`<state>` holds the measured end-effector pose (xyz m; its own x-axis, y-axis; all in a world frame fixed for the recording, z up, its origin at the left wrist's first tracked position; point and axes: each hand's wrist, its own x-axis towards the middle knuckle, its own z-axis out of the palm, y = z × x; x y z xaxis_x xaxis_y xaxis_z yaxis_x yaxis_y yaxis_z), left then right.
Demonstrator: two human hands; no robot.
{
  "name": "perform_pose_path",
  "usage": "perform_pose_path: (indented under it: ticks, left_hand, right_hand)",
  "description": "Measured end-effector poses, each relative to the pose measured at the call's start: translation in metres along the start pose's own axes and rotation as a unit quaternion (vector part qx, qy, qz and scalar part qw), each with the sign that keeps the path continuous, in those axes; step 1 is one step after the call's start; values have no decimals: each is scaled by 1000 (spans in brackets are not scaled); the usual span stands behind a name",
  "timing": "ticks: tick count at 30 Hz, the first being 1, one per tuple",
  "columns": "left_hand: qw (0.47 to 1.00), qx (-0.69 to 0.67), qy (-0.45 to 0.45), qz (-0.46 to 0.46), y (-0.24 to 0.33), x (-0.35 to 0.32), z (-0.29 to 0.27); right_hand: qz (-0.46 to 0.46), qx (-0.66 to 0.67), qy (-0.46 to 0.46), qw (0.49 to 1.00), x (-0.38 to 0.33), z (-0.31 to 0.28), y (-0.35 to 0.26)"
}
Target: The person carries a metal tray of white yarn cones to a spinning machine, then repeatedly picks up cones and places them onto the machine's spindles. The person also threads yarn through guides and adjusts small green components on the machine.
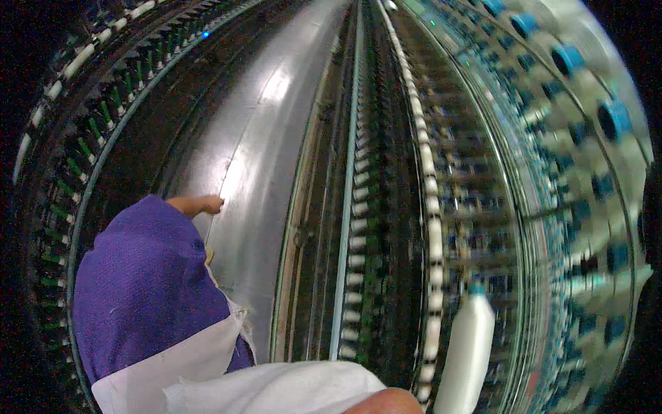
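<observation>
My left arm in a purple sleeve (141,290) hangs down at the lower left, and my left hand (201,205) shows small at its end, above the shiny grey floor (262,138). Its fingers look loosely curled; nothing shows in it, but it is too small to tell. My right hand is out of the picture. A full white yarn bobbin (466,355) with a teal tip stands upright at the lower right; what holds it is hidden. White cloth of my clothing (276,386) fills the bottom edge.
I look down a narrow aisle between two long spinning frames. The right frame carries a row of white bobbins (358,207), a second row (431,228), and blue-capped spools (569,58) above. The left frame (89,124) has green and white spindles.
</observation>
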<state>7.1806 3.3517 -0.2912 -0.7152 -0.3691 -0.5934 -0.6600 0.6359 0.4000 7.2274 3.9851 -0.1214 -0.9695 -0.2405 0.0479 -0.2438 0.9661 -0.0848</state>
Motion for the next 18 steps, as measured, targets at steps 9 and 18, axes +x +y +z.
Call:
perform_pose_path:
  ticks: [9,18]
  left_hand:
    - [990,-134,10,-46,-84,90,-58]
    - [777,-556,282,-88,-36,212,-275]
  right_hand:
    - [-165,31,-181,969,263,32,-136]
    - [-256,26,-351,900,466,116,-224]
